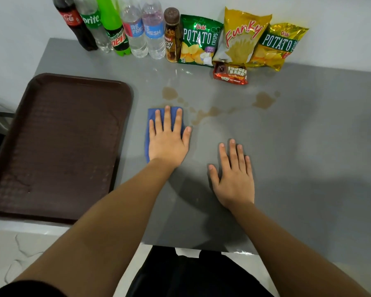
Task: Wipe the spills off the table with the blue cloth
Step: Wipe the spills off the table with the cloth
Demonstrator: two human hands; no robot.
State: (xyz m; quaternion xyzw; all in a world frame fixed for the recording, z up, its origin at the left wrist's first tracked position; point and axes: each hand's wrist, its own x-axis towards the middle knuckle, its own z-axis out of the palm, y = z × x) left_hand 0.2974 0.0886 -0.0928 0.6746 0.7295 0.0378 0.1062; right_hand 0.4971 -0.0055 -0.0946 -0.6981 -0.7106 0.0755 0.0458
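Note:
A folded blue cloth (150,116) lies on the grey table (298,146), with my left hand (168,137) pressed flat on top of it, fingers spread. Brown spills mark the table beyond and to the right of the cloth: one puddle (169,93) just above it, a smeared trail (210,113) to its right, and a larger puddle (263,100) farther right. My right hand (234,176) rests flat and empty on the bare table, nearer to me.
A dark brown tray (58,144) sits at the left. Along the back wall stand several drink bottles (124,26) and a small brown bottle (171,35). Chip bags (199,39) and a chocolate bar pack (230,75) lie at the back centre.

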